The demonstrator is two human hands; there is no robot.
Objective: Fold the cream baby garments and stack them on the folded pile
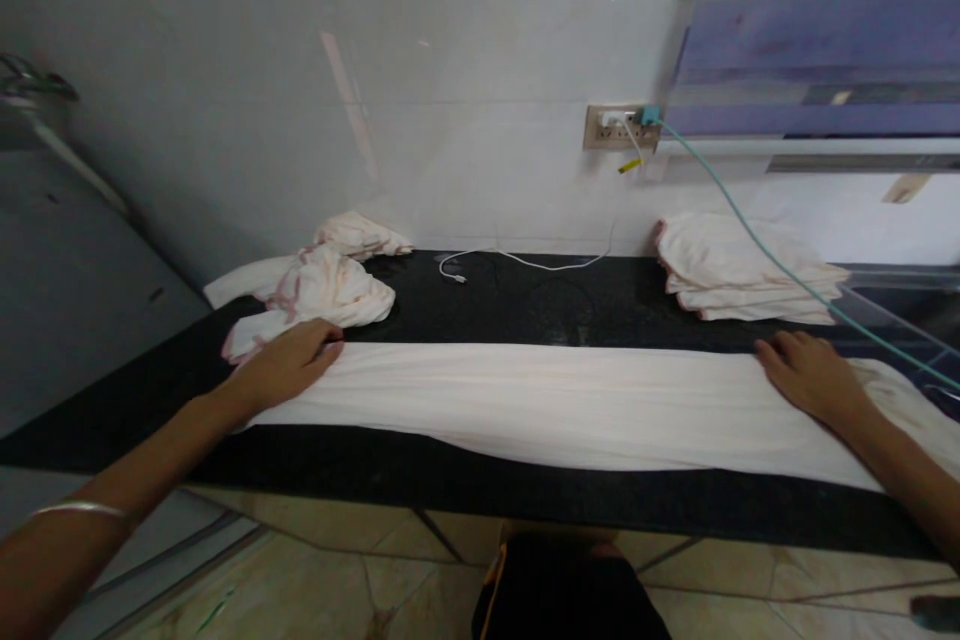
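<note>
In the head view, a long white cloth (540, 400) lies lengthwise along the black countertop (525, 305), gathered into a flattish band with faint lengthwise creases, its near edge bowing towards the person. The left hand (289, 360) rests on its left end, fingers close together at the far edge; whether they pinch the fabric I cannot tell. The right hand (814, 370) lies on the cloth near the other end, fingers slightly apart. The left hand and forearm hide part of the left end, beside a crumpled pink-edged cloth (337, 285); past the right forearm, pale fabric runs out of frame, and where the band ends is hard to make out.
</note>
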